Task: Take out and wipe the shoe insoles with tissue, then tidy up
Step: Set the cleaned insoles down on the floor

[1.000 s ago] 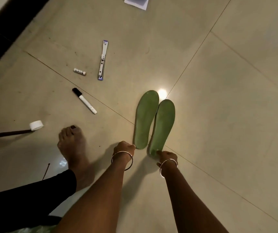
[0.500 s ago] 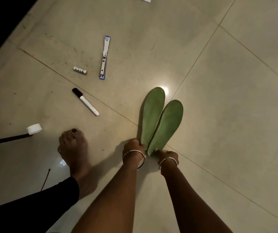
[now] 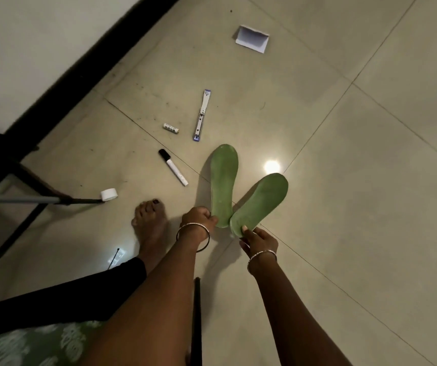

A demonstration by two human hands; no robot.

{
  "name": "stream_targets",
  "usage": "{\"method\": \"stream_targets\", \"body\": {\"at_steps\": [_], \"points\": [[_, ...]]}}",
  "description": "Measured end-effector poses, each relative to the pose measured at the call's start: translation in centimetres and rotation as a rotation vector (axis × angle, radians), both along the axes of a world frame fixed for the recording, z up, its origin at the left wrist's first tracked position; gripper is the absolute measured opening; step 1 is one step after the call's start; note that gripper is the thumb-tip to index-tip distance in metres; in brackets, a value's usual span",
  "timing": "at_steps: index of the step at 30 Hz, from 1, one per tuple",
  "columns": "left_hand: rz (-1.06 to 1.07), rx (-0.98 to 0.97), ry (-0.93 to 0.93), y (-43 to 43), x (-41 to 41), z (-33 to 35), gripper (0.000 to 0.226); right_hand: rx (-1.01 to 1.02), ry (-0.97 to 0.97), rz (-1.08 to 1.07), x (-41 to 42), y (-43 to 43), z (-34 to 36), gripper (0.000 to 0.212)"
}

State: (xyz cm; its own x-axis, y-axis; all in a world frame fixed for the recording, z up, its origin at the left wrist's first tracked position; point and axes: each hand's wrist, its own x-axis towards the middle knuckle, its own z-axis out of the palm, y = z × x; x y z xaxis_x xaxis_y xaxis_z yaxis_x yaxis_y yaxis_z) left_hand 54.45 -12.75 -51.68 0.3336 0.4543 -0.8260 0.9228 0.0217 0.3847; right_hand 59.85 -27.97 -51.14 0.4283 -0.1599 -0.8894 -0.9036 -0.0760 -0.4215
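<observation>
Two green shoe insoles are lifted off the tiled floor, held by their heel ends. My left hand grips the heel of the left insole, which points away from me. My right hand pinches the heel of the right insole, which slants off to the right. The two heels nearly touch; the toe ends spread apart. No shoe and no tissue show in the head view.
On the floor lie a black-capped white marker, a small white tube, a metal stapler opened flat, a white tape roll and a folded white paper. My bare foot stands left of my hands. A black stand fills the left.
Both hands have raised the insoles from lying flat on the floor. The right insole has swung out to the right, and the view has tilted up.
</observation>
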Motion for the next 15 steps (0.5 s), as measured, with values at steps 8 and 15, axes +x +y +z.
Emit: {"method": "stream_targets", "body": {"at_steps": [8,15], "points": [[0.089,0.02,-0.017,3.0,-3.0,8.3,0.023,0.077,-0.122,0.169,-0.7,3.3,7.6,0.027],[0.176,0.127,-0.074,5.4,-5.2,16.2,0.026,0.124,-0.231,0.349,-1.7,5.5,15.0,0.021]]}}
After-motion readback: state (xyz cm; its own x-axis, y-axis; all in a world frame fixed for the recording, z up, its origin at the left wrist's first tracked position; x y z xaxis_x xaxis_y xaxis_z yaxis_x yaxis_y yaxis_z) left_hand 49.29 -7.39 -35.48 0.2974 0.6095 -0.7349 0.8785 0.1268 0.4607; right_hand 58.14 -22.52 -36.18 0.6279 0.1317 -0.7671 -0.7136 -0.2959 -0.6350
